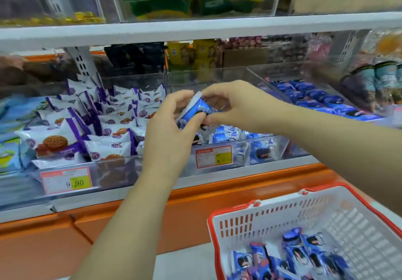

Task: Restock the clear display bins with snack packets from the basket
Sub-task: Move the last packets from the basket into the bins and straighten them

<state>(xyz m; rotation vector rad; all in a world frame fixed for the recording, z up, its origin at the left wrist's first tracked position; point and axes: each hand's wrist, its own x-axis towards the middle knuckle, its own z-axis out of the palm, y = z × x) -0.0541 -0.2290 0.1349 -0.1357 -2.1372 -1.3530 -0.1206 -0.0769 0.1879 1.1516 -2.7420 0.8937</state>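
Both hands hold one blue-and-white snack packet (195,111) above the middle clear bin (217,155). My left hand (171,125) grips its lower end, and my right hand (235,107) pinches its upper right side. A few matching blue packets (226,136) lie low in that bin, under my hands. At the lower right stands a white basket with a red rim (282,214), holding several more blue packets (300,255).
The left clear bin (65,170) is full of white-and-purple biscuit packets (104,127). A bin of dark blue packets (315,99) sits to the right. A white shelf (195,29) runs overhead. An orange ledge (130,214) lies below the bins.
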